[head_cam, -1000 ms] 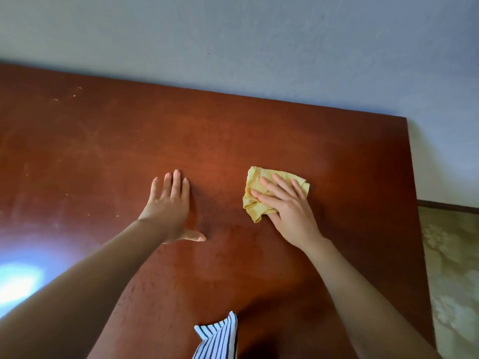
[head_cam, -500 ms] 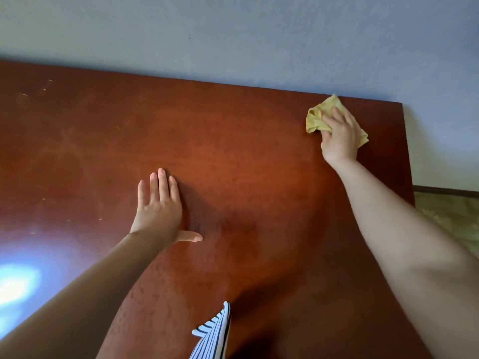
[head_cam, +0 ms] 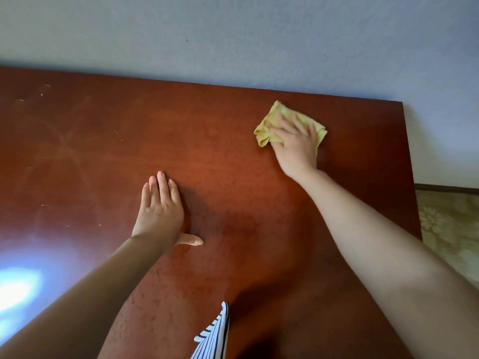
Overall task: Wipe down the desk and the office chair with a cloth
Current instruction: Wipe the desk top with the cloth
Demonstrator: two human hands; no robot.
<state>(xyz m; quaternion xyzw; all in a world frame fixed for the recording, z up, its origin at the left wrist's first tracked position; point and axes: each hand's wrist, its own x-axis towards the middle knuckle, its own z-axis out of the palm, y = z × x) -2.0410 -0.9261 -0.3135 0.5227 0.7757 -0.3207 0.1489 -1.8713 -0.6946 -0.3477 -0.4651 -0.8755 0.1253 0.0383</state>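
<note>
A reddish-brown wooden desk [head_cam: 108,156] fills most of the view, with faint wipe streaks and small specks on its left part. A crumpled yellow cloth [head_cam: 267,128] lies on the desk's far right area. My right hand [head_cam: 295,143] presses flat on the cloth with fingers spread, covering its middle. My left hand [head_cam: 160,211] rests flat on the desk near the centre, fingers straight and thumb out to the right, holding nothing. No office chair is in view.
A pale blue-grey wall [head_cam: 233,35] runs along the desk's far edge. The desk's right edge drops to a patterned greenish floor [head_cam: 451,229]. A bright reflection [head_cam: 18,288] sits at the desk's left front. Striped fabric [head_cam: 215,335] hangs at the bottom centre.
My right hand swept the cloth from mid-desk to the far right corner, then pulled it back left and nearer. My left hand stayed pressed in place.
</note>
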